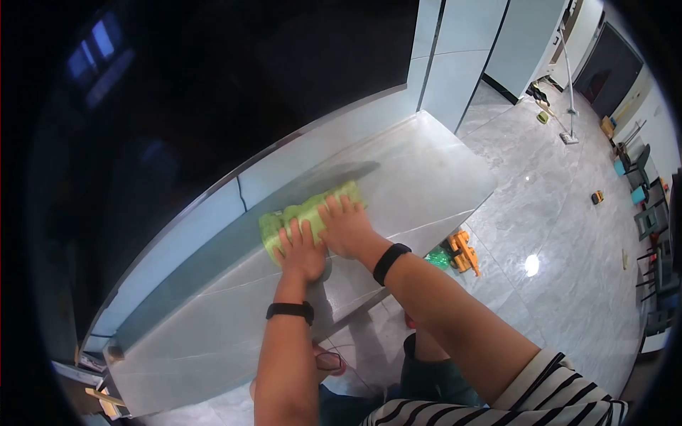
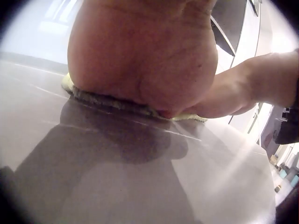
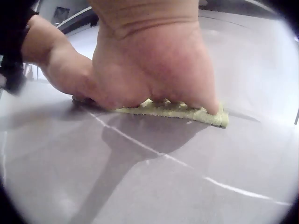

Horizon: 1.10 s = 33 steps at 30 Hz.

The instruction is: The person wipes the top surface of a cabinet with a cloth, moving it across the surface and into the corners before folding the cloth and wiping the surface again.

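A light green cloth (image 1: 307, 211) lies folded and bunched on the grey marble-patterned ledge (image 1: 426, 167). My left hand (image 1: 302, 257) presses on its near left part with the fingers spread. Beside it, my right hand (image 1: 347, 231) rests across the right part, fingers extended toward the wall. The two hands are close together, thumbs toward each other. In the left wrist view the cloth's edge (image 2: 117, 103) shows dark beneath the palm. A yellow-green edge of the cloth (image 3: 205, 117) sticks out under the right hand in the right wrist view.
A large dark screen (image 1: 234, 78) stands behind the ledge above a pale panel. On the floor, right of the ledge, are an orange toy vehicle (image 1: 463, 252) and a green plastic bag (image 1: 439, 257). Farther off are a mop (image 1: 569, 137) and several chairs (image 1: 648, 220).
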Each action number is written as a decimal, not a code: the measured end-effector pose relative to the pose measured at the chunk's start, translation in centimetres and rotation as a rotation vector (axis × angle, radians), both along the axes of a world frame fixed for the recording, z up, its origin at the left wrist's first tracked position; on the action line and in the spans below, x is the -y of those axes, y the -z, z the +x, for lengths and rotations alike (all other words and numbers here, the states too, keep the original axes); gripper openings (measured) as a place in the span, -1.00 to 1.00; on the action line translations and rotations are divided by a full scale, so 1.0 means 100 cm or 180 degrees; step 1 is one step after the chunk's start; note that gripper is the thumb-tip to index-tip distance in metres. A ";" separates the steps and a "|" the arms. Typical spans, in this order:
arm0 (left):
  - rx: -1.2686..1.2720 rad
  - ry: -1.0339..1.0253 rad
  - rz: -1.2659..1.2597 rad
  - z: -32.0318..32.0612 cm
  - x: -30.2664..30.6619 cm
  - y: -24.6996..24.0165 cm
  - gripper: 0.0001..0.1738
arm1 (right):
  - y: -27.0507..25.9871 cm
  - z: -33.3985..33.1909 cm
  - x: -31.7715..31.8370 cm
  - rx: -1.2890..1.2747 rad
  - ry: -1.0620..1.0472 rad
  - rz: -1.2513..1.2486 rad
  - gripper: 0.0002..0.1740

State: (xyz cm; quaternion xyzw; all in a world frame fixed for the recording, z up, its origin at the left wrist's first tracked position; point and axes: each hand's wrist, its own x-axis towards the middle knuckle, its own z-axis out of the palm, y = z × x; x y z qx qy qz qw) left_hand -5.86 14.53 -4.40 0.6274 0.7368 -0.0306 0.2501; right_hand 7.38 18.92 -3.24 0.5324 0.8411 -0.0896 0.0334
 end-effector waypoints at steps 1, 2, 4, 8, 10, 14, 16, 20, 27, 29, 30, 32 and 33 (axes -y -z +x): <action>0.0015 -0.0004 0.0030 0.001 0.008 0.001 -0.17 | 0.002 0.002 0.008 0.0007 -0.0015 0.0031 -0.23; 0.0027 -0.0011 0.0056 0.001 0.014 0.003 -0.17 | 0.004 0.003 0.013 0.0011 -0.0033 0.0058 -0.23; 0.0031 0.0006 0.0034 0.001 0.019 0.002 -0.17 | 0.011 0.002 0.015 -0.0049 -0.0050 0.0102 -0.23; 0.0050 -0.0014 0.0037 0.001 0.017 0.004 -0.17 | 0.024 0.000 0.012 -0.0002 -0.0101 0.0415 -0.22; 0.0020 0.0044 0.0030 -0.003 0.011 0.007 -0.16 | 0.025 -0.002 0.002 -0.0035 -0.0212 0.0421 -0.21; -0.0146 0.0100 0.0074 -0.010 -0.017 0.009 -0.14 | 0.011 -0.018 -0.032 -0.0030 -0.0281 0.0216 -0.19; -0.0089 0.0002 -0.0004 -0.013 -0.033 -0.005 -0.18 | 0.009 -0.025 -0.049 -0.0028 -0.0361 0.0242 -0.20; -0.0195 -0.0042 -0.0185 -0.028 -0.070 0.000 -0.15 | 0.015 -0.041 -0.080 -0.0187 -0.0367 0.0176 -0.17; -0.0269 0.0071 -0.0169 -0.037 -0.083 -0.005 -0.11 | 0.017 -0.041 -0.086 -0.0385 -0.0368 0.0189 -0.10; -0.0318 0.0075 -0.0181 -0.035 -0.082 -0.003 -0.10 | 0.020 -0.038 -0.085 -0.0418 -0.0359 0.0202 -0.14; -0.0365 0.0078 -0.0198 -0.035 -0.082 -0.003 -0.10 | 0.022 -0.038 -0.086 -0.0446 -0.0350 0.0179 -0.16; -0.0407 0.0041 -0.0231 -0.033 -0.084 -0.002 -0.10 | 0.025 -0.036 -0.089 -0.0468 -0.0341 0.0147 -0.20; -0.0404 -0.0015 -0.0253 -0.030 -0.085 -0.003 -0.09 | 0.025 -0.032 -0.090 -0.0465 -0.0383 0.0142 -0.21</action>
